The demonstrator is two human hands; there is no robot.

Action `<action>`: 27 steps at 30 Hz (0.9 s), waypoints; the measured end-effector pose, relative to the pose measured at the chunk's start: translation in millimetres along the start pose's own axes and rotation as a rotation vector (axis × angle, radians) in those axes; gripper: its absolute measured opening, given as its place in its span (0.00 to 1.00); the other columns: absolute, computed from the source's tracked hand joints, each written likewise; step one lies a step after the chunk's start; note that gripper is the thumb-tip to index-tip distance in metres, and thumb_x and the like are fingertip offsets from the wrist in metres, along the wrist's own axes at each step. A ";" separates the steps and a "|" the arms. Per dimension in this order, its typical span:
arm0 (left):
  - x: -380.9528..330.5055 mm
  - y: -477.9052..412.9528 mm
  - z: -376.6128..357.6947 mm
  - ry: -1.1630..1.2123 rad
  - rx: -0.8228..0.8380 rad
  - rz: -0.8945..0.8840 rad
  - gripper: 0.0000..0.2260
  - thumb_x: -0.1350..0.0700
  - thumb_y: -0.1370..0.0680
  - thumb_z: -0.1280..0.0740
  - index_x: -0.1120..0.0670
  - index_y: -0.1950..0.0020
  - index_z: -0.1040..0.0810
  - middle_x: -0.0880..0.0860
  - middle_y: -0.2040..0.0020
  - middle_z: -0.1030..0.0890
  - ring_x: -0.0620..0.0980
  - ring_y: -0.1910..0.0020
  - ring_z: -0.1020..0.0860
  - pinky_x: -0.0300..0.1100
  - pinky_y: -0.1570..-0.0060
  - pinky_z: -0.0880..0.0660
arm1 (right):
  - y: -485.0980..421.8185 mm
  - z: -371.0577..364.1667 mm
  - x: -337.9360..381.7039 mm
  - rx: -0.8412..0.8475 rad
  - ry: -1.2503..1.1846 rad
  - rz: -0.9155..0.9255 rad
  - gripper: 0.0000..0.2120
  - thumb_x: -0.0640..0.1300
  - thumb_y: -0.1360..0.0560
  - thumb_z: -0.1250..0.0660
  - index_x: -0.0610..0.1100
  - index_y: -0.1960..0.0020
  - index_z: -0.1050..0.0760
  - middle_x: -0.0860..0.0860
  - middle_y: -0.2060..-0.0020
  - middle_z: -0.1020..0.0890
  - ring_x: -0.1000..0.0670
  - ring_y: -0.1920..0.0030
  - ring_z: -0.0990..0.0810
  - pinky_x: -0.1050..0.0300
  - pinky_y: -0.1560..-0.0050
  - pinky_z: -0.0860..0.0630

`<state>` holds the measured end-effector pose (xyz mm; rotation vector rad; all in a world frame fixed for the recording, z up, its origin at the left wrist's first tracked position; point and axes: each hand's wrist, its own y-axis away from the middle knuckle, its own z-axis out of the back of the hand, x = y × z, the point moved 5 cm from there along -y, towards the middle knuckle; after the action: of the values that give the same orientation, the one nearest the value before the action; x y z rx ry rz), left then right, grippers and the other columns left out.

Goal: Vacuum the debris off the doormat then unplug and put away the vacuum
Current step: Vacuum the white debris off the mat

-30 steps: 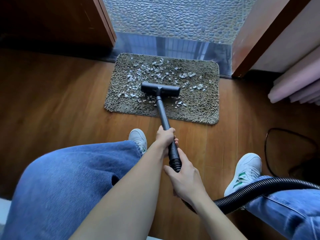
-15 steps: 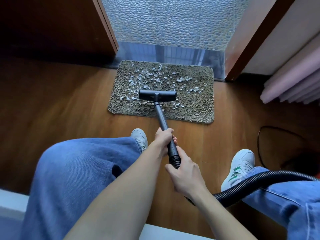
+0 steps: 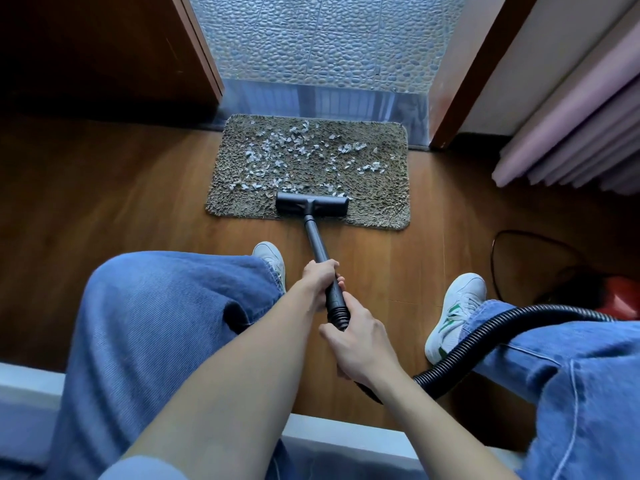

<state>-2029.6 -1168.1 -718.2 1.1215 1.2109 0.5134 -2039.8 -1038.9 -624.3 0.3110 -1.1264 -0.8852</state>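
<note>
Vacuum head at the near edge of a littered doormat

Head view: doormat (image 3: 377, 174), a shaggy tan-brown rectangle, lies on the wooden floor (image 3: 104, 202) at 12 o'clock from the person, its far edge against the metal threshold (image 3: 311, 100) of a doorway with pebble-textured tiles (image 3: 329, 39) beyond. White paper scraps (image 3: 294, 150) are scattered over the mat's far and middle parts; the strip nearest the person looks mostly clean. The black vacuum floor head (image 3: 311, 205) sits flat on the mat's near edge, at 6 o'clock on the mat, with a few scraps just beyond it. Its dark wand (image 3: 317, 242) slants back toward the person. The left hand (image 3: 320, 277) is clenched around the wand's lower part, fingers wrapped over the top. The right hand (image 3: 358, 348) sits just behind it, grasping the ribbed cuff where the wand joins the corrugated black hose (image 3: 485, 336). The hose curves away to 3 o'clock, passing over the right leg in blue jeans (image 3: 156, 341), toward a red vacuum body (image 3: 623, 299) partly visible at the frame's right edge. A thin black power cord (image 3: 495, 251) loops on the floor at 3 o'clock. White sneakers (image 3: 453, 313) with green accents rest on the floor either side of the wand. Pink pleated curtains (image 3: 581, 133) hang at 2 o'clock.
</note>
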 end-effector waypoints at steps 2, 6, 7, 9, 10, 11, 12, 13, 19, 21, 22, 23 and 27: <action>-2.1 -3.1 1.2 -0.008 -0.007 -0.001 0.05 0.63 0.18 0.38 0.57 0.45 0.33 0.55 0.66 0.30 0.48 0.74 0.32 0.36 0.76 0.29 | -5.2 -2.0 -0.3 0.000 -0.003 0.004 0.29 0.53 0.25 0.38 0.60 0.24 0.36 0.47 0.55 0.18 0.48 0.71 0.17 0.42 0.61 0.15; -5.9 -8.6 0.8 -0.010 -0.015 0.000 0.04 0.63 0.18 0.38 0.58 0.45 0.32 0.55 0.66 0.30 0.47 0.75 0.32 0.38 0.75 0.29 | -13.7 -3.2 -1.7 0.012 -0.044 0.004 0.29 0.53 0.25 0.37 0.61 0.24 0.36 0.49 0.59 0.19 0.49 0.76 0.18 0.44 0.67 0.15; -6.8 -9.9 0.4 -0.008 -0.018 -0.001 0.04 0.63 0.18 0.38 0.58 0.45 0.32 0.55 0.66 0.29 0.47 0.75 0.31 0.38 0.75 0.29 | -15.3 -3.2 -2.1 0.012 -0.052 0.005 0.29 0.52 0.26 0.37 0.61 0.25 0.35 0.50 0.60 0.19 0.49 0.77 0.19 0.46 0.68 0.15; -8.4 -13.1 -0.3 -0.005 -0.025 -0.006 0.03 0.63 0.18 0.38 0.58 0.46 0.32 0.55 0.65 0.29 0.48 0.75 0.31 0.38 0.75 0.29 | -18.4 -3.3 -2.8 0.006 -0.069 0.014 0.28 0.52 0.25 0.37 0.61 0.26 0.34 0.52 0.63 0.21 0.50 0.78 0.20 0.48 0.71 0.16; -9.1 -14.7 -0.3 -0.006 -0.030 -0.011 0.03 0.63 0.18 0.38 0.58 0.45 0.32 0.56 0.65 0.29 0.48 0.75 0.31 0.37 0.75 0.29 | -19.9 -3.6 -3.2 0.001 -0.075 0.019 0.27 0.51 0.25 0.37 0.62 0.27 0.34 0.53 0.65 0.21 0.50 0.79 0.20 0.50 0.72 0.17; -9.6 -16.2 -0.5 -0.006 -0.036 -0.017 0.03 0.63 0.18 0.38 0.58 0.45 0.32 0.56 0.65 0.29 0.48 0.75 0.31 0.37 0.76 0.29 | -21.4 -4.2 -3.4 -0.002 -0.081 0.022 0.26 0.51 0.26 0.37 0.62 0.28 0.33 0.53 0.66 0.21 0.49 0.79 0.20 0.50 0.73 0.18; -10.1 -17.4 -0.3 -0.004 -0.041 -0.023 0.03 0.62 0.18 0.39 0.58 0.45 0.32 0.56 0.65 0.29 0.48 0.75 0.31 0.36 0.77 0.29 | -22.6 -4.8 -3.4 -0.004 -0.086 0.025 0.26 0.51 0.26 0.37 0.62 0.29 0.32 0.53 0.67 0.21 0.49 0.80 0.20 0.51 0.74 0.18; -10.7 -18.3 -0.3 -0.002 -0.045 -0.027 0.03 0.63 0.18 0.39 0.58 0.45 0.32 0.56 0.65 0.29 0.48 0.75 0.31 0.36 0.77 0.29 | -23.7 -5.6 -3.4 -0.005 -0.089 0.026 0.26 0.51 0.26 0.37 0.62 0.29 0.32 0.53 0.67 0.22 0.48 0.80 0.20 0.51 0.74 0.18; -18.8 -23.3 -3.7 -0.017 -0.029 -0.034 0.03 0.63 0.18 0.38 0.58 0.47 0.32 0.56 0.64 0.29 0.48 0.74 0.31 0.38 0.75 0.29 | -29.0 -5.2 -0.8 -0.014 -0.125 0.031 0.28 0.51 0.25 0.36 0.65 0.27 0.35 0.53 0.67 0.21 0.48 0.79 0.19 0.46 0.69 0.16; -19.6 -25.0 -5.9 -0.026 -0.022 -0.018 0.03 0.62 0.17 0.38 0.58 0.47 0.32 0.56 0.64 0.29 0.48 0.74 0.30 0.39 0.74 0.29 | -30.8 -4.1 -0.7 -0.016 -0.136 0.029 0.28 0.51 0.25 0.36 0.64 0.26 0.35 0.52 0.67 0.21 0.47 0.79 0.19 0.46 0.69 0.16; -19.6 -25.6 -7.5 -0.031 -0.019 -0.013 0.03 0.62 0.17 0.38 0.58 0.46 0.32 0.56 0.64 0.29 0.48 0.74 0.30 0.38 0.74 0.29 | -31.6 -3.6 -1.4 -0.017 -0.139 0.026 0.28 0.50 0.25 0.36 0.64 0.26 0.35 0.52 0.67 0.21 0.47 0.79 0.19 0.46 0.69 0.16; -19.6 -26.3 -9.4 -0.037 -0.018 -0.014 0.03 0.62 0.17 0.38 0.58 0.46 0.32 0.56 0.64 0.29 0.48 0.74 0.31 0.39 0.73 0.29 | -32.5 -3.0 -2.6 -0.020 -0.143 0.021 0.28 0.50 0.24 0.36 0.63 0.25 0.35 0.51 0.66 0.20 0.48 0.78 0.19 0.46 0.69 0.16; -22.4 -29.7 -22.7 -0.073 -0.009 -0.037 0.04 0.62 0.17 0.38 0.58 0.44 0.32 0.56 0.63 0.30 0.48 0.73 0.31 0.39 0.73 0.29 | -35.9 2.7 -8.9 -0.037 -0.187 -0.009 0.28 0.50 0.22 0.35 0.61 0.23 0.36 0.50 0.63 0.20 0.49 0.77 0.19 0.50 0.72 0.17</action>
<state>-2064.7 -1189.6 -732.7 1.0994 1.1629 0.4453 -2059.8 -1054.4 -651.4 0.2059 -1.2800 -0.9561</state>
